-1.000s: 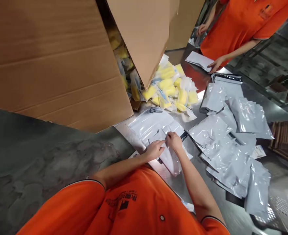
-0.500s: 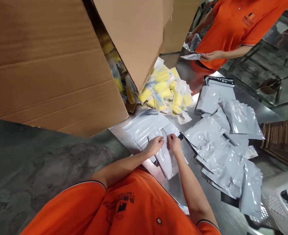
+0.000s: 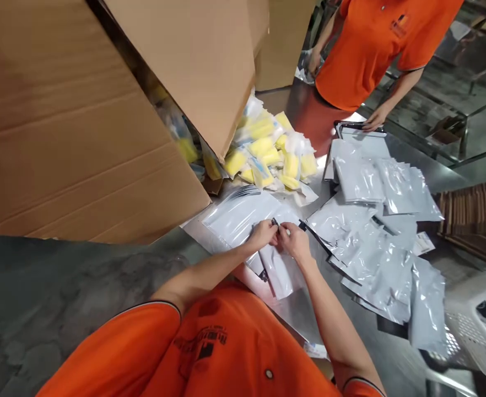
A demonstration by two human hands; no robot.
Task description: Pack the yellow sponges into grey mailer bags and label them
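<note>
My left hand (image 3: pixel 263 234) and my right hand (image 3: pixel 293 240) meet over a white plastic bag (image 3: pixel 276 273) on the metal table. Both pinch its upper end, where a small dark strip shows between the fingertips. Under and behind it lies a fanned stack of flat white bags (image 3: pixel 237 215). Just beyond are yellow items in clear wrappers (image 3: pixel 268 149), heaped at the mouth of a cardboard box. To the right of my hands, filled grey-white bags (image 3: pixel 362 248) lie in an overlapping pile.
A large cardboard box (image 3: pixel 81 138) takes up the left side. Across the table, a person in an orange shirt (image 3: pixel 375 49) rests a hand on a bag. A white perforated basket (image 3: pixel 474 331) stands at the right, below stacked brown cardboard (image 3: pixel 474 215).
My hands have come together at the bag's upper end. The other person has put a bag on the pile and moved a hand down to the bags behind it. The view has shifted slightly.
</note>
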